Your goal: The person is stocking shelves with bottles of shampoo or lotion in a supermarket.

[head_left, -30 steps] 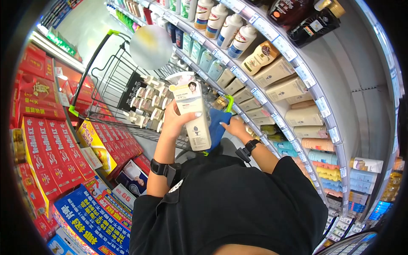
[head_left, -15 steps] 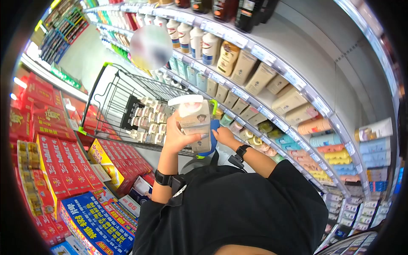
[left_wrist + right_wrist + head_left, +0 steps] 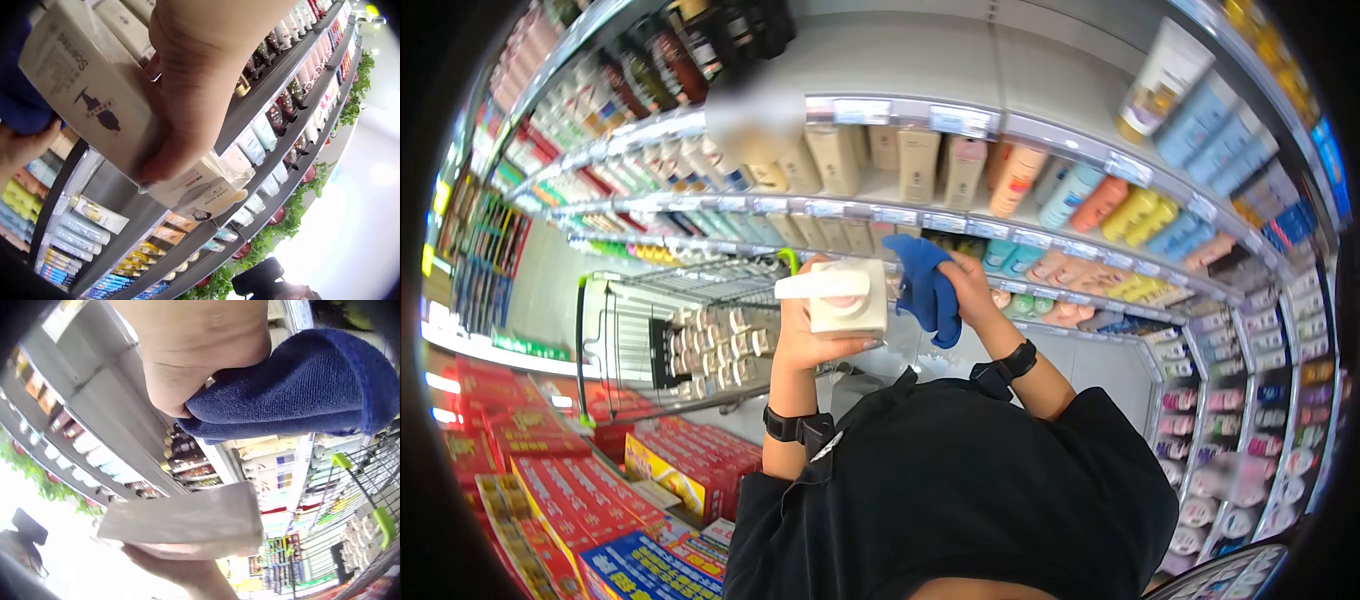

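My left hand (image 3: pixel 800 343) grips a beige, box-shaped bottle (image 3: pixel 855 308) with a white pump-style top, which faces up toward the head camera. In the left wrist view the thumb lies across the bottle's (image 3: pixel 94 94) printed side, which carries a dark figure and the word "Scented". My right hand (image 3: pixel 972 290) pinches a folded blue cloth (image 3: pixel 927 290) just to the right of the bottle. The cloth (image 3: pixel 287 394) hangs from between thumb and fingers in the right wrist view, a small gap away from the bottle (image 3: pixel 187 519).
A shopping cart (image 3: pixel 690 280) with green corners stands at left, holding a dark rack of several white bottles (image 3: pixel 730 345). Ahead runs a shelf (image 3: pixel 880 190) of beige bottles and coloured tubes. Stacked red boxes (image 3: pixel 570 500) sit at lower left.
The view has turned right toward the shelf. The bottle has tipped so its top faces the camera. My right hand has drawn the blue cloth out from beside the bottle, to the right.
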### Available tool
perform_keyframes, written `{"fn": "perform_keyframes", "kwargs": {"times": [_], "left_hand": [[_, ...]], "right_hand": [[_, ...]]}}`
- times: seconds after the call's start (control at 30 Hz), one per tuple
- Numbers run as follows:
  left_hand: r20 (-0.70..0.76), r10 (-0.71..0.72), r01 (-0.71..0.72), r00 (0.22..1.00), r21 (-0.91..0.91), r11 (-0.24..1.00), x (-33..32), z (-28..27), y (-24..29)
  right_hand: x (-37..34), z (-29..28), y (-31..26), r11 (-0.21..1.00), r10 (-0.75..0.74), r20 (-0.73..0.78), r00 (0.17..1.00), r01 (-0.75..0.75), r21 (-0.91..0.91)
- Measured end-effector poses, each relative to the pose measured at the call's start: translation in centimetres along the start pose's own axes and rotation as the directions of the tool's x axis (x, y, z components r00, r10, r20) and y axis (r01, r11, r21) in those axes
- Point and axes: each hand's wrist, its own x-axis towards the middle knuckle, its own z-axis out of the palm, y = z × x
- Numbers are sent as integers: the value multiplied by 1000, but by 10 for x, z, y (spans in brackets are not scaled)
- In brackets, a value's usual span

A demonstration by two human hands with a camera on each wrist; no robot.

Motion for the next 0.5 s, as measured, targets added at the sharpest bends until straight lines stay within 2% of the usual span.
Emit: {"fn": "perform_keyframes", "kwargs": {"times": [0.03,0.1,0.2,0.23,0.33,0.47,0.5], "left_hand": [[72,37,-35,997,-33,999,3,7,-6],[108,78,-38,991,-331,943,6,28,-16],[238,203,22,950,-698,716,24,62,-22],[266,259,60,928,-796,603,30,71,-25],[256,36,237,966,-934,266,37,101,-21],[266,-3,264,964,-956,125,47,109,-35],[273,22,269,962,-955,127,48,110,-40]], "right_hand": [[-6,-14,-5,987,28,-47,998,-20,162],[-13,-38,-13,878,103,-100,990,-43,478],[-29,-65,-18,663,284,-122,951,-102,741],[-32,-75,-12,615,277,-109,955,-89,784],[-42,-87,-8,577,270,-106,957,-72,814],[-52,-88,-18,544,223,-56,973,-77,835],[-53,-88,-22,544,203,-25,979,-91,834]]}}
